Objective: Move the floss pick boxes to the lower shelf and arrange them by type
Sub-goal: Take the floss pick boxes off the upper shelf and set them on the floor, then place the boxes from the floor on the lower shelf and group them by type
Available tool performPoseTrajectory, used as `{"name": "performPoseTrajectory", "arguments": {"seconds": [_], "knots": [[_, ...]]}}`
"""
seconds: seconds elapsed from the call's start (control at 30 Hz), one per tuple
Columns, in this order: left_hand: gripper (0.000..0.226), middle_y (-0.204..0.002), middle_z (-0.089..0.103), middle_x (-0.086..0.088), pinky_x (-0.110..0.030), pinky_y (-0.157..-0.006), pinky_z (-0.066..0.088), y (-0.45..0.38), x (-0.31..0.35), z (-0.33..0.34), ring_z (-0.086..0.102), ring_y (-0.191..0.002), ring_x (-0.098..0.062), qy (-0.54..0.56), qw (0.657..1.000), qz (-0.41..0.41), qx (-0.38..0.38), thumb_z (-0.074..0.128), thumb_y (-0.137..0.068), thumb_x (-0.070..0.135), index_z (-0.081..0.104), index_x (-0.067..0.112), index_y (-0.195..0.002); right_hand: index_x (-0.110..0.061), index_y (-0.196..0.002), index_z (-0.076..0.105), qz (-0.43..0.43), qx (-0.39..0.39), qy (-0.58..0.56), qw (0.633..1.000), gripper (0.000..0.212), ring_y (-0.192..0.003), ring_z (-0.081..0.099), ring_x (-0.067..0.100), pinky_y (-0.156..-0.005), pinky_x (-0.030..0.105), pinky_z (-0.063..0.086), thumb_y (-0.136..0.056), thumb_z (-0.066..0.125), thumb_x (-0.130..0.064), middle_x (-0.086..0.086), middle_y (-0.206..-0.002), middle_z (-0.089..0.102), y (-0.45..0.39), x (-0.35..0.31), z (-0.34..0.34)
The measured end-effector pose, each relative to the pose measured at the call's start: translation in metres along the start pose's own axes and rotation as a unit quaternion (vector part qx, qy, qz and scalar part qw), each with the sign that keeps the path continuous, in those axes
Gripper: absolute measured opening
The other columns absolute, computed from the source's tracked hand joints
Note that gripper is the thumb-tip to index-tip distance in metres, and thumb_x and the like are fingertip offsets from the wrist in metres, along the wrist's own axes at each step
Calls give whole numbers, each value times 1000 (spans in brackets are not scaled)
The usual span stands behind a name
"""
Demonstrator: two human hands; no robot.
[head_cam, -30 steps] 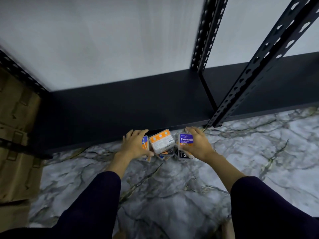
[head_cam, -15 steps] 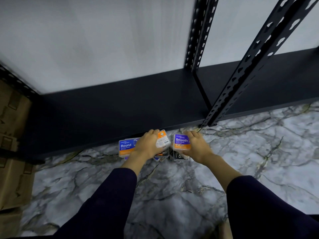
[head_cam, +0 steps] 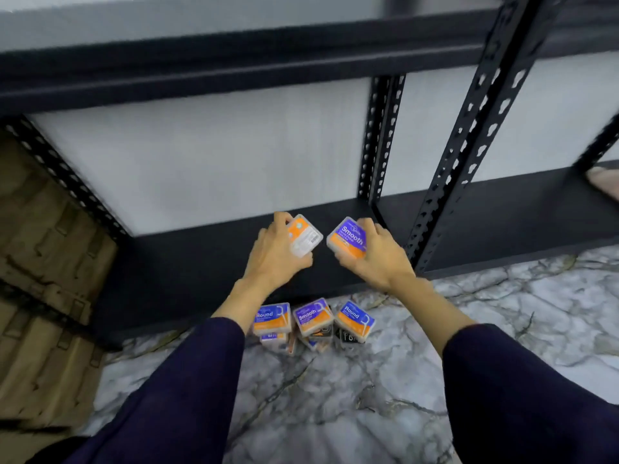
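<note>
My left hand [head_cam: 273,254] grips an orange floss pick box [head_cam: 304,235], its white back label facing up. My right hand [head_cam: 376,257] grips a purple and orange box marked Smooth [head_cam: 348,237]. Both boxes hang side by side just above the black lower shelf [head_cam: 201,256]. On the marble floor in front of the shelf lies a small pile of boxes: a Round box [head_cam: 272,318] at the left, a Smooth box [head_cam: 313,317] in the middle and another Round box [head_cam: 355,319] at the right, with more boxes under them.
A black perforated upright [head_cam: 469,128] stands right of my right hand, a second post [head_cam: 380,135] behind it. An upper shelf edge [head_cam: 234,65] runs across the top. Cardboard boxes [head_cam: 43,262] are stacked at the left. Marble floor [head_cam: 335,396] spreads below.
Both hands have lifted from the pile on the floor, each with one box, and moved forward over the lower shelf. The view has tilted up, so the upper shelf edge shows.
</note>
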State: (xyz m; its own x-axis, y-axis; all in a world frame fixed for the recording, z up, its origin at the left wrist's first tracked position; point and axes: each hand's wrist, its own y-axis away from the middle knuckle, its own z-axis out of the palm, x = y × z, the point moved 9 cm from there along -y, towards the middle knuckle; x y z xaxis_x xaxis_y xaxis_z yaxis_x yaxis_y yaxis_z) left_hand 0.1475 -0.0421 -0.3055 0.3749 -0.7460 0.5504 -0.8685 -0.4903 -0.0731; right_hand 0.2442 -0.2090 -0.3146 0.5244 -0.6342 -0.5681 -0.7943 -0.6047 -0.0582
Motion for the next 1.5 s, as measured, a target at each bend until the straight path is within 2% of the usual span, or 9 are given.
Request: {"name": "performPoseTrajectory", "arguments": {"seconds": [0.33,0.5,0.67,0.83,1.0,1.07,1.17,1.3,1.5], "knots": [[69,-117,49,8,-34,-73,47,27,99,-223,55,-99,-17,-15,972,102,212,73,-71,40,33,37,-128,-25,-140,36,-166,233,-10,958,73,-111,45,19,-79,27,39,-79,69,-46,0,-125,49,-2,-173,-183],[76,-119,49,6,-31,-74,44,26,130,-287,55,-98,-15,-4,958,131,256,79,-71,44,36,38,-134,-28,-142,34,-155,291,22,944,76,-111,41,26,-69,31,39,-79,74,-40,1,-132,44,-23,-209,-241],[75,-117,48,6,-27,-75,37,6,128,-315,54,-99,-17,-7,953,117,279,80,-72,44,38,37,-133,-20,-138,38,-95,276,70,954,69,-113,36,28,-69,32,41,-81,75,-32,8,-129,41,-69,-199,-256],[74,-120,47,6,-30,-76,42,-19,122,-326,54,-103,-17,-39,956,114,269,78,-74,44,36,36,-134,-12,-144,29,-102,233,120,960,67,-121,31,33,-97,35,41,-86,61,-1,18,-143,27,-108,-200,-243],[76,-123,46,4,-35,-80,49,-43,119,-336,55,-104,-19,-101,955,108,257,76,-76,45,33,35,-138,-11,-152,10,-123,255,176,943,67,-147,-5,37,-117,49,-2,-97,45,-15,19,-158,-1,-121,-217,-243],[75,-123,46,3,-36,-78,49,-53,119,-340,55,-104,-21,-153,953,106,241,75,-77,43,33,33,-138,-5,-148,27,-201,294,185,916,53,-147,6,35,-119,46,5,-98,43,-16,19,-158,14,-113,-238,-238],[75,-125,47,2,-33,-75,44,-70,114,-341,53,-108,-21,-215,951,97,201,74,-77,43,34,31,-139,-3,-136,47,-269,208,131,931,39,-145,22,28,-115,39,27,-99,41,-14,14,-153,32,-116,-260,-208],[71,-138,43,4,-38,-88,44,-90,96,-331,45,-121,-23,-224,963,91,122,68,-84,39,30,32,-144,-14,-125,58,-205,80,92,971,35,-126,47,21,-101,34,42,-100,39,-30,4,-139,51,-131,-255,-181],[70,-156,26,3,-45,-116,11,-105,82,-337,12,-142,-30,-245,964,70,79,47,-93,3,23,38,-149,-24,-124,57,-192,91,130,968,39,-112,56,18,-87,32,46,-100,31,-41,-5,-129,59,-131,-254,-180]]}}
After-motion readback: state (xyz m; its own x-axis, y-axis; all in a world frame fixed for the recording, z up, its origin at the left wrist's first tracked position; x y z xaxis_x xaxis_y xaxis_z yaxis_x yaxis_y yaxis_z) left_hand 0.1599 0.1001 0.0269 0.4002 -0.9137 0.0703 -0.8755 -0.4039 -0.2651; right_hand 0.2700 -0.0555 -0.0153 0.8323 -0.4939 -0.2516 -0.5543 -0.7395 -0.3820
